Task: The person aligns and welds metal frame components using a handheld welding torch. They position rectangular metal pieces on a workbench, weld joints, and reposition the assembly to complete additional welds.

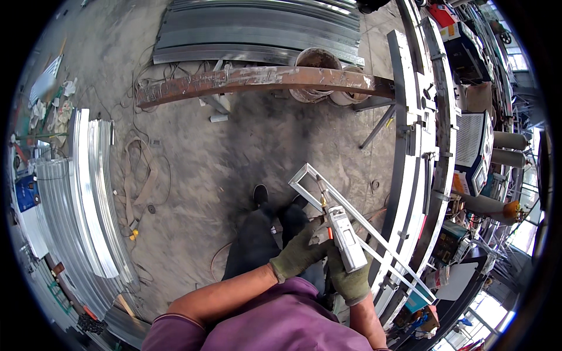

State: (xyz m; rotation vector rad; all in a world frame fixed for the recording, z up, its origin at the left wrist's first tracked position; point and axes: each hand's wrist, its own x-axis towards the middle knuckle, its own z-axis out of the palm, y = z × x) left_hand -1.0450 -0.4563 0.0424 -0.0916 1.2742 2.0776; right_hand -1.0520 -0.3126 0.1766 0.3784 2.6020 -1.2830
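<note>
A white hand-held welding gun (346,240) with a brass-coloured nozzle points away from me, just in front of my body. My right hand (350,275), in a green work glove, is wrapped round its body from below. My left hand (301,251), gloved alike, is closed at the gun's left side, by a small orange part; its fingertips are partly hidden. Beyond the nozzle lies a narrow, bright metal frame (367,223) of thin bars. Its far corner is over the floor, and its near end reaches the long steel rails at the right.
A rusty steel beam (263,79) crosses ahead, with buckets (317,58) behind it. Long metal rails (413,175) run along my right, machine boxes (473,146) and gas cylinders (510,140) beyond. Stacked metal sheets (76,193) lie left; straps (139,169) and cables cross the floor.
</note>
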